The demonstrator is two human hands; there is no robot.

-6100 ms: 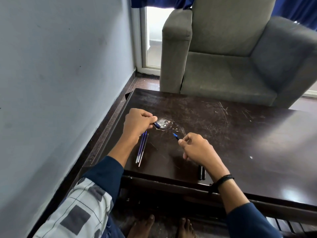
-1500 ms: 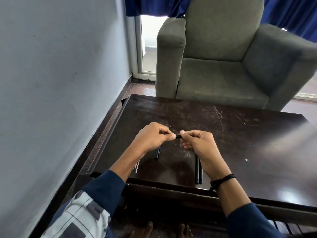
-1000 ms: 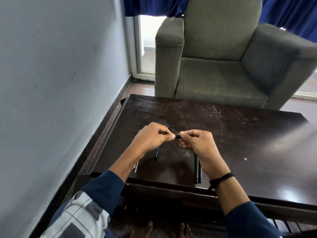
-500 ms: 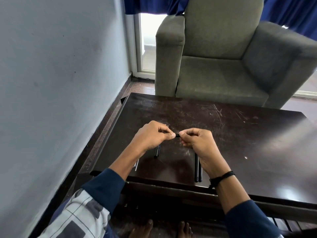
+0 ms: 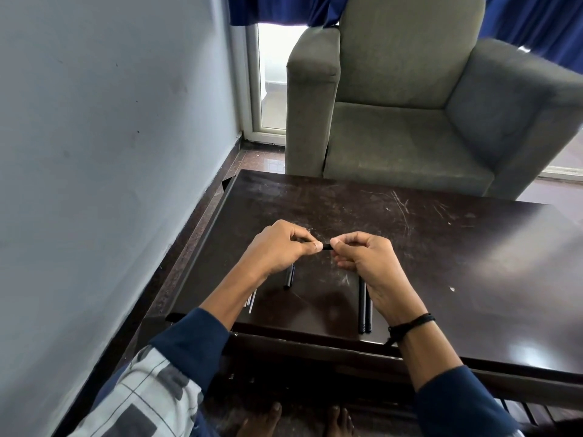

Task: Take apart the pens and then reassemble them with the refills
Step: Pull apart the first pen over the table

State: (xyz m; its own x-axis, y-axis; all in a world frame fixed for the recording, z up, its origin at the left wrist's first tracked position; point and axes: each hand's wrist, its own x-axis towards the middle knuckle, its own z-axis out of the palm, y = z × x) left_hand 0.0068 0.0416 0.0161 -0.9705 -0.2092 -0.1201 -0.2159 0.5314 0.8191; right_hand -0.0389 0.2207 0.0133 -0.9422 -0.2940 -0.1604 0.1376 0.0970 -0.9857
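A black pen (image 5: 327, 246) is held level above the dark table (image 5: 426, 247), only a short piece showing between my two hands. My left hand (image 5: 279, 246) pinches its left end and my right hand (image 5: 367, 263) grips its right end, fingers curled round it. A short black pen part (image 5: 288, 276) lies on the table under my left hand. Two black pen barrels (image 5: 364, 307) lie side by side near the front edge, partly under my right wrist. Thin pale refills (image 5: 251, 300) peek out beside my left forearm.
A grey armchair (image 5: 410, 121) stands just behind the table. A pale wall (image 5: 110, 152) runs close along the left side. The table's front edge (image 5: 315, 334) is near my arms, and my bare feet (image 5: 303, 421) show below it.
Six seconds ago my hands were apart, each with a blue-tipped piece. Since 1.5 s ago they stay together on the black pen with barely any movement.
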